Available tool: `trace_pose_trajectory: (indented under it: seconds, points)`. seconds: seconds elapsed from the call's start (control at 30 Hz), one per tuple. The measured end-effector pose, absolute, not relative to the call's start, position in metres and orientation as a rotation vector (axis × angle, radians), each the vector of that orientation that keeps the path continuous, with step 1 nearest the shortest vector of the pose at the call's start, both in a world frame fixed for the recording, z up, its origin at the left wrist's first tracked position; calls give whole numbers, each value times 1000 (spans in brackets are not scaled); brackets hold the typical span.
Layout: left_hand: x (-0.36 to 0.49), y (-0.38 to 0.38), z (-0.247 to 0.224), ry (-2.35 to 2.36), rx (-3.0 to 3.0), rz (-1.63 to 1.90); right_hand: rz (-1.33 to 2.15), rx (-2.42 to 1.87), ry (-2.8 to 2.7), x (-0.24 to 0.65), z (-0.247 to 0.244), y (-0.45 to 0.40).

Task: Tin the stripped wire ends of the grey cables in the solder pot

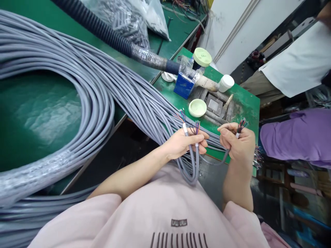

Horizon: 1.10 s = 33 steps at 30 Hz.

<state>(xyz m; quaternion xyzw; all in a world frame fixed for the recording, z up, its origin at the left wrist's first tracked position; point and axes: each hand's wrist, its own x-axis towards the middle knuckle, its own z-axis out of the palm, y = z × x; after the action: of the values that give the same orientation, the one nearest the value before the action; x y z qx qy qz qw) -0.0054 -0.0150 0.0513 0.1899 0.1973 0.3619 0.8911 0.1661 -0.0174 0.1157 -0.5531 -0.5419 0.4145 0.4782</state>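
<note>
My left hand (190, 140) is closed around two grey cables (192, 168), whose lengths loop down in front of my shirt. Thin coloured wires (197, 127) fan out of their stripped ends above my thumb. My right hand (239, 141) grips another grey cable, with a tuft of coloured wires (242, 124) sticking up past the fingers. That cable's grey jacket (226, 156) shows below the hand. Behind both hands runs a thick bundle of grey cables (139, 100), ending in bare wire tips (257, 156) at the right edge of the green table.
A solder pot (213, 105) sits beyond my hands, beside a pale green lid (197, 108), a white jar (226, 83) and a blue box (184, 85). A black corrugated hose (103, 31) reaches over it. Coiled cable (95, 113) covers the left table. Two people stand at right.
</note>
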Motion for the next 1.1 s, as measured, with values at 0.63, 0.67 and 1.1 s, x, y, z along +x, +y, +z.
trace_pose_trajectory:
  seconds: [0.63, 0.67, 1.1]
  points:
    - [2, -21, 51, 408, 407, 711, 996, -1399, -1411, 166, 107, -21]
    - [3, -21, 51, 409, 426, 710, 991, -1397, -1422, 166, 106, -21]
    - [12, -25, 48, 388, 575, 696, 998, -1417, -1455, 169, 102, -22]
